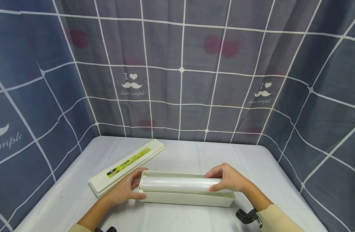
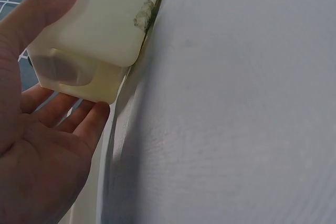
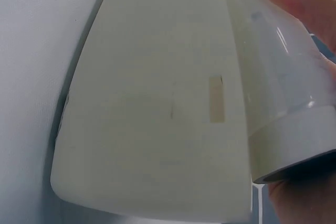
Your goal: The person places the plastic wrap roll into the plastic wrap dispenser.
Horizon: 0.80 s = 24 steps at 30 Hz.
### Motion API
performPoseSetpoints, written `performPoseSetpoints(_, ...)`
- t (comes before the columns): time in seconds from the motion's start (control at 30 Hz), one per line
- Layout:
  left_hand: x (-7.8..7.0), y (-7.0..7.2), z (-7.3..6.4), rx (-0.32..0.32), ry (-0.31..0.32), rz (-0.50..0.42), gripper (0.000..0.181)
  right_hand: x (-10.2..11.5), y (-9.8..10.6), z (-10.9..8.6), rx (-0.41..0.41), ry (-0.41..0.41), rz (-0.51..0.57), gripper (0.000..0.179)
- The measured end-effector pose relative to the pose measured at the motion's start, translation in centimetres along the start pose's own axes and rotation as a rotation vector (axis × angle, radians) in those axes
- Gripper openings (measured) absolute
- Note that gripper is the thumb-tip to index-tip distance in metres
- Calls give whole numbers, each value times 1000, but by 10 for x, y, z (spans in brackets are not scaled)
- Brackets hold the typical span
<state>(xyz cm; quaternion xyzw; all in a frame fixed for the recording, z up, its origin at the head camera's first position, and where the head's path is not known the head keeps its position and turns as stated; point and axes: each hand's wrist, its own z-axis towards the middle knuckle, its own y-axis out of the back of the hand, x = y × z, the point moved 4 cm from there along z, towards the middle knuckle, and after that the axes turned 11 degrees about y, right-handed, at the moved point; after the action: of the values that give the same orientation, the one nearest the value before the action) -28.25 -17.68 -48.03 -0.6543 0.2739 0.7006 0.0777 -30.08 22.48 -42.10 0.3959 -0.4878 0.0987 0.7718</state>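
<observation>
A long cream plastic box lies lidless on the table. Inside it runs a white roll of cling film, seen in the right wrist view as a glossy roll with its round end showing at the box's edge. My right hand grips the roll near its right end, thumb at the front and fingers behind. At the box's left end, my left hand holds it, thumb on the front wall and fingers round the end. The left wrist view shows that thumb on the box and fingertips along its far edge.
The box's long lid, with a green and yellow label, lies at an angle behind my left hand. A white cloth covers the table. Dark checked curtains enclose it at the back and both sides.
</observation>
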Motion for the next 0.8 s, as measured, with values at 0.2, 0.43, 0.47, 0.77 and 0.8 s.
performPoseSetpoints(0.2, 1, -1, -1, -6, -4, 7, 97, -3, -2, 0, 3, -20, 8, 39)
performPoseSetpoints(0.43, 2, -1, -1, -11, -5, 14, 98, -5, -2, 1, 10, -16, -2, 39)
performPoseSetpoints(0.47, 2, -1, -1, -12, -6, 16, 99, -5, -2, 1, 12, -12, -6, 39)
performPoseSetpoints(0.77, 2, -1, -1, -30, -4, 37, 99, -1, -1, 2, 19, 21, -35, 39)
performPoseSetpoints(0.8, 2, -1, -1, -30, -2, 39, 99, -1, -1, 2, 18, 26, -40, 39)
